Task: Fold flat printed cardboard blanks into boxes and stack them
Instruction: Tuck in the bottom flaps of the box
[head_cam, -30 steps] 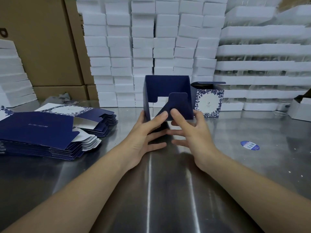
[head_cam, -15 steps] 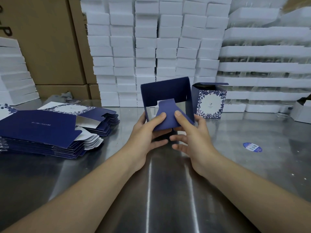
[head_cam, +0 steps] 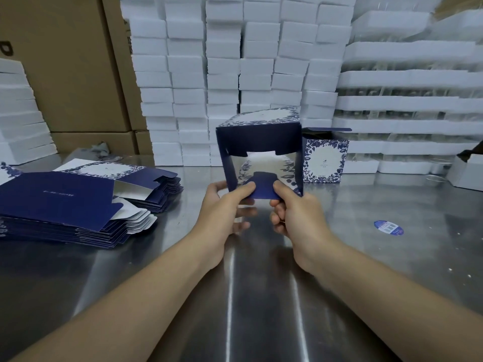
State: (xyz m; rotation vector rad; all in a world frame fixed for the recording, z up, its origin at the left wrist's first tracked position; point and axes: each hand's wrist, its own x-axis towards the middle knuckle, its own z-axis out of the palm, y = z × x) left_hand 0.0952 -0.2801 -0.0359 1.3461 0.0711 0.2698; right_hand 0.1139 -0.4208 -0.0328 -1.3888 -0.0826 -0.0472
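Note:
I hold a half-formed navy box (head_cam: 258, 138) with a white floral panel on top, raised above the steel table (head_cam: 261, 283), its open end facing me. My left hand (head_cam: 226, 209) grips its lower left edge and my right hand (head_cam: 294, 212) its lower right. Both thumbs press on a navy bottom flap (head_cam: 262, 186). A pile of flat navy blanks (head_cam: 68, 205) lies at the left. One finished floral box (head_cam: 324, 159), lid flap up, stands behind on the right.
Stacks of white foam blocks (head_cam: 235, 74) wall the back, with foam trays (head_cam: 407, 100) at the right and brown cartons (head_cam: 65, 69) at the left. A blue oval sticker (head_cam: 388, 227) lies on the table to the right. A white box (head_cam: 467, 171) sits at the far right edge.
The box has been lifted and tipped so its floral top panel now shows. The bottom flap has been pushed lower and inward under both thumbs.

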